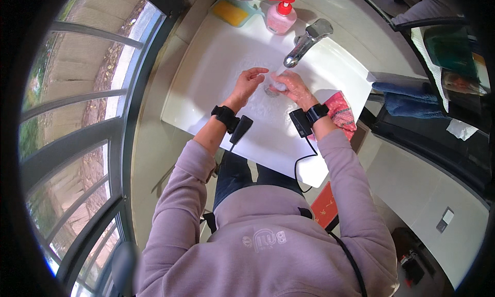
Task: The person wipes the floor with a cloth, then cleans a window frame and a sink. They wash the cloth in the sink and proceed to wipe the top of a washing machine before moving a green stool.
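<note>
Water runs from the chrome faucet (305, 45) into a white ceramic sink (205, 68). Directly in the stream, my right hand (296, 88) is cupped with its fingers curled. Something whitish shows between those fingers, either water, foam or a small object; I cannot tell which. My left hand (246, 86) hovers over the basin to the left of the stream, bent fingers apart and nothing in them. Between the hands lies the drain (272, 91), partly hidden by my right fingers. Splashing water spreads over the basin floor around it.
A pink soap bottle (281, 18) with a red pump stands on the back ledge, beside a yellow sponge (230, 13) in a pale blue holder. A red patterned cloth (340, 113) drapes the right rim. A cable hangs from my right wrist device (301, 123). Barred windows (77, 88) flank the left.
</note>
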{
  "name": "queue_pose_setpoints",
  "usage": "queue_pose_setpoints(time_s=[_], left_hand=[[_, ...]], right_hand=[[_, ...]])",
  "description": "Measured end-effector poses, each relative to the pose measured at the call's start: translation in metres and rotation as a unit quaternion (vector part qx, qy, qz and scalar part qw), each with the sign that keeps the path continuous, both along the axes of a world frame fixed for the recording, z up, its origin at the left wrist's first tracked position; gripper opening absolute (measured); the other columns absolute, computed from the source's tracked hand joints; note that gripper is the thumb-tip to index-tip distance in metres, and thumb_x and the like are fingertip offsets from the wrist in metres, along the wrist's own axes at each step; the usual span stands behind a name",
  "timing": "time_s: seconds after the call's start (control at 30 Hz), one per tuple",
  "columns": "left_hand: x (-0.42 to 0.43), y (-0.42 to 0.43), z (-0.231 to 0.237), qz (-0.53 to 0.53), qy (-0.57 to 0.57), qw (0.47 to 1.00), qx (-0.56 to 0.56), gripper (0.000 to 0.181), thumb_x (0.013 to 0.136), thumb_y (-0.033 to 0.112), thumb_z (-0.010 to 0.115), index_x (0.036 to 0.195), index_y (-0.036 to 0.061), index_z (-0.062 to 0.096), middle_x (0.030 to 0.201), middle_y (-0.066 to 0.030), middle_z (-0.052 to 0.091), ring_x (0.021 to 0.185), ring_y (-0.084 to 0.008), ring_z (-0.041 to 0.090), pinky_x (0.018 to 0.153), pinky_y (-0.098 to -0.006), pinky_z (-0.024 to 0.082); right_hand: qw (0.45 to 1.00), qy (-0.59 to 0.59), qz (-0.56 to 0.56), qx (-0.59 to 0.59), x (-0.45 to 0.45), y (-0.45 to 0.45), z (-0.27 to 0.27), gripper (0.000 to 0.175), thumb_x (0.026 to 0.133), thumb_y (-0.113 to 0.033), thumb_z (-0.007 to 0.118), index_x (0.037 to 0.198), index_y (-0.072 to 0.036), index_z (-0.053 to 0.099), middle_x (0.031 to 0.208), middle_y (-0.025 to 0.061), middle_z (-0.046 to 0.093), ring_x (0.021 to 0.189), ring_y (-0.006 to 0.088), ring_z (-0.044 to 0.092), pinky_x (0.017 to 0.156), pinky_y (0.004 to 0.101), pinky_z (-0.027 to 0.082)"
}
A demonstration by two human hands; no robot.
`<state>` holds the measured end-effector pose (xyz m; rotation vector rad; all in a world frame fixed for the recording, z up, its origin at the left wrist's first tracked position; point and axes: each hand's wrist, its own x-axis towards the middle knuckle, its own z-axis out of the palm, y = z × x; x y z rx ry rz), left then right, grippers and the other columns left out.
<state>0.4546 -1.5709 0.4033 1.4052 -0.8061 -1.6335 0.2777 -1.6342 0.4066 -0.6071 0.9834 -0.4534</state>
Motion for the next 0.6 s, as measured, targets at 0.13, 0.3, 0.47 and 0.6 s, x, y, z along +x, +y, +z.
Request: queue_pose_setpoints(time_s=[0.13, 0.3, 0.47, 0.6], left_hand=[[-0.021, -0.008, -0.012, 0.119, 0.287, 0.941, 0.133, 0.032, 0.094, 0.023, 0.046, 0.116, 0.0000, 0.051, 0.085, -0.0051, 0.053, 0.082, -0.0155, 0.053, 0.076, -0.0274, 0.045], [-0.055, -0.037, -0.038, 0.125, 0.442, 0.868, 0.188, 0.015, 0.093, 0.009, 0.034, 0.097, -0.0005, 0.045, 0.087, -0.0127, 0.052, 0.074, -0.0220, 0.053, 0.071, -0.0334, 0.046], [-0.072, -0.055, -0.067, 0.163, 0.377, 0.892, 0.188, 0.020, 0.092, 0.023, 0.045, 0.088, 0.0045, 0.050, 0.069, -0.0061, 0.052, 0.062, -0.0189, 0.051, 0.055, -0.0321, 0.041], [-0.061, -0.045, -0.058, 0.129, 0.205, 0.950, 0.196, 0.041, 0.088, 0.052, 0.051, 0.082, 0.0110, 0.050, 0.058, -0.0007, 0.045, 0.055, -0.0151, 0.048, 0.048, -0.0281, 0.034]], right_hand=[[0.994, -0.079, -0.076, 0.005, -0.008, 0.002, 0.006, 0.013, 0.082, -0.007, 0.059, 0.093, -0.005, 0.054, 0.091, 0.0055, 0.058, 0.089, 0.0171, 0.058, 0.080, 0.0400, 0.052], [0.987, -0.094, -0.127, 0.006, -0.033, 0.013, 0.033, 0.011, 0.083, -0.010, 0.059, 0.092, -0.007, 0.054, 0.095, 0.0082, 0.060, 0.087, 0.0203, 0.059, 0.075, 0.0291, 0.050], [0.992, -0.049, -0.106, 0.044, -0.074, 0.014, 0.046, 0.015, 0.085, -0.019, 0.062, 0.093, -0.009, 0.054, 0.088, 0.0046, 0.057, 0.075, 0.0145, 0.055, 0.067, 0.0216, 0.048], [0.994, -0.010, -0.100, 0.043, -0.060, 0.014, 0.034, 0.023, 0.090, -0.029, 0.056, 0.096, -0.007, 0.051, 0.087, 0.0054, 0.054, 0.068, 0.0114, 0.054, 0.056, 0.0176, 0.043]])
